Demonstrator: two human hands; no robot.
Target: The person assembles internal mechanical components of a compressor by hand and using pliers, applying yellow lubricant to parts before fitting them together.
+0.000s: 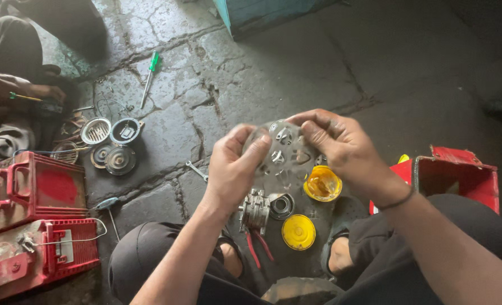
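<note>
Both of our hands grip one clear plastic plate (282,155) with small metal fittings on it, held up between them above the floor. Our left hand (231,169) closes on the plate's left edge, thumb laid across its face and fingers curled behind. Our right hand (341,149) pinches the plate's upper right edge, thumb and fingertips pressed together on it.

Just below the hands, between our feet, lie several parts on the dark ground: a ribbed metal block (255,210) under our left wrist, a round metal ring (281,205) touching close beside it, and a yellow disc (298,232) a little nearer to us. A translucent yellow cap (322,183) sits right under our right hand, partly hidden by the plate. Two red wires (256,248) trail from the ribbed block toward our knees. A small wrench (197,170) lies just left of our left hand.

Right of our right forearm stands a red box (460,175). Well to the left of our left hand lie two red cases (33,226), a hammer-like tool (108,210) beside them, and farther off a cluster of round metal parts (111,144). Beyond those, a green-handled screwdriver (149,78) rests on the cracked stone floor (251,79). At the far left another person's hand (14,87) holds a thin tool.
</note>
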